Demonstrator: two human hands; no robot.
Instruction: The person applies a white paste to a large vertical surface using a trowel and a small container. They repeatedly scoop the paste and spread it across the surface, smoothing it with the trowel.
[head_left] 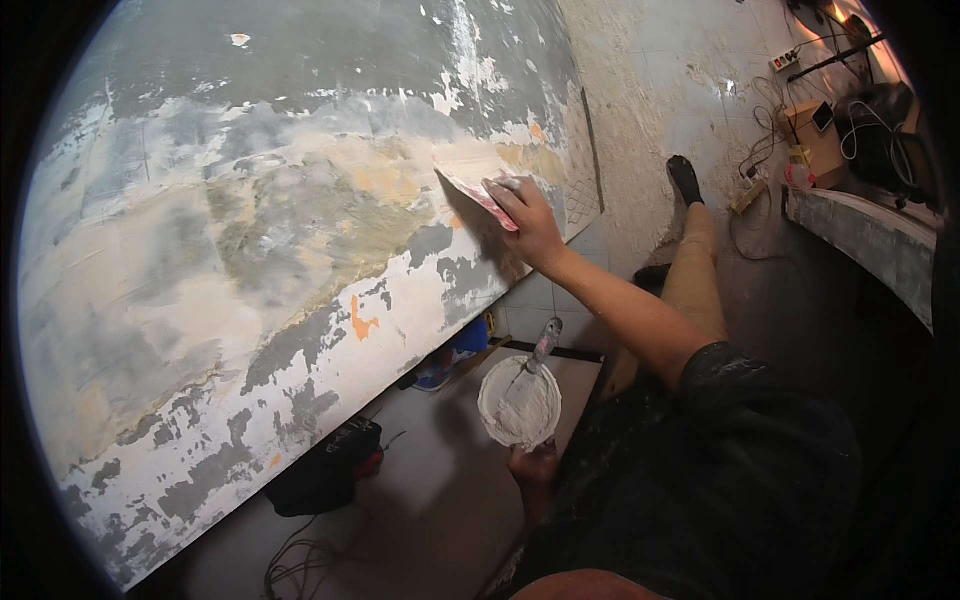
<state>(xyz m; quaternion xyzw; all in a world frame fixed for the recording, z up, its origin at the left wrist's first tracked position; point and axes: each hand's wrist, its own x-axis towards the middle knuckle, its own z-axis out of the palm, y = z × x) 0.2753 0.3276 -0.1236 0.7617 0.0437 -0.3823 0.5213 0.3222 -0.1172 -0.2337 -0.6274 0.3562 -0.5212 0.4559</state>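
My right hand [526, 218] is closed around a wide, flat plaster scraper [482, 200], pinkish-red and white. The scraper is against the patchy wall [330, 210], and I cannot tell whether its whole edge touches. Lower down, my left hand [534, 464] grips a round white bowl [490, 405] from its near side; most of the fingers are hidden under it. Off-white plaster paste [530, 408] fills the bowl. A putty knife [546, 340] leans in the paste, its smeared handle sticking out over the far rim.
The wall shows grey, cream and orange patches and ends in a corner edge on the right. A black bag [325, 470] and cables [295, 560] lie below it. At far right are a power strip [783, 61], cardboard box [815, 145] and tangled cords. My legs extend beyond my right arm.
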